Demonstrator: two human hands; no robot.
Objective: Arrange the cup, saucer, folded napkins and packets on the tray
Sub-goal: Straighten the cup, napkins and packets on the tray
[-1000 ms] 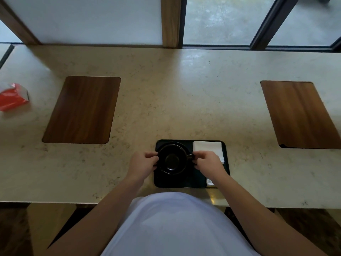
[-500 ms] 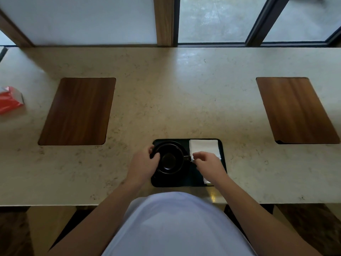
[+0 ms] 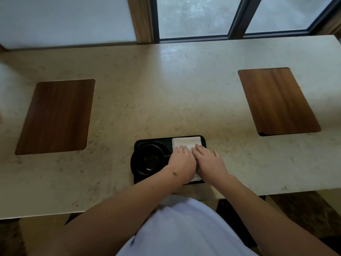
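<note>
The folded napkins [image 3: 186, 142] lie on the black tray [image 3: 203, 140], just right of the cup [image 3: 150, 159]. Your left hand [image 3: 181, 164] and right hand [image 3: 209, 161] press flat, fingers spread, squaring them; next, align the half-hidden packets.

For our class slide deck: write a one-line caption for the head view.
Both hands, left and right, flat on the napkin beside the cup on the tray.
</note>
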